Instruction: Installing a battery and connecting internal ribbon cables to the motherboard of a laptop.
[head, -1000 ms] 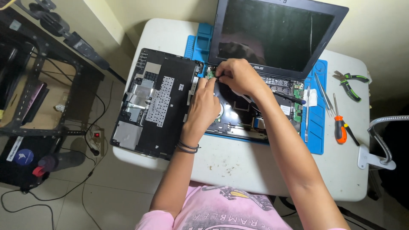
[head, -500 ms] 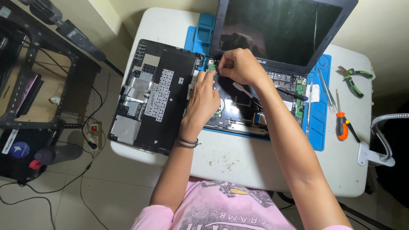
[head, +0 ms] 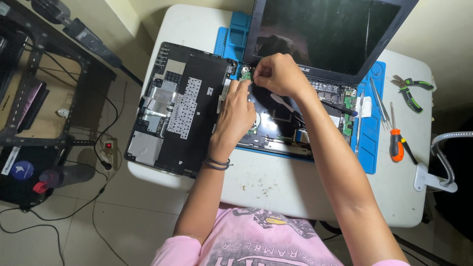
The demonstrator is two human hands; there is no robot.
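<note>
An opened laptop base [head: 295, 125] with bare circuit boards lies on a blue work mat [head: 370, 148], its dark screen [head: 330, 34] standing up behind. My left hand [head: 237, 114] rests on the base's left part, fingers stretched out, one fingertip touching a small green circuit board [head: 245, 75] at the back left corner. My right hand [head: 278, 74] hovers over that same corner, its fingers pinched together at the board's right edge. What lies between those fingertips is hidden. A black wristband [head: 217, 162] circles my left wrist.
The removed keyboard cover [head: 182, 108] lies upside down left of the base. On the white table [head: 295, 187] at right are tweezers [head: 379, 101], an orange-handled screwdriver [head: 395, 143], green-handled pliers [head: 413, 91] and a gooseneck clamp [head: 433, 172]. A dark rack [head: 34, 103] stands at the left.
Both hands stay at the base's back left corner with only small finger movements. The view has shifted slightly as my head moved.
</note>
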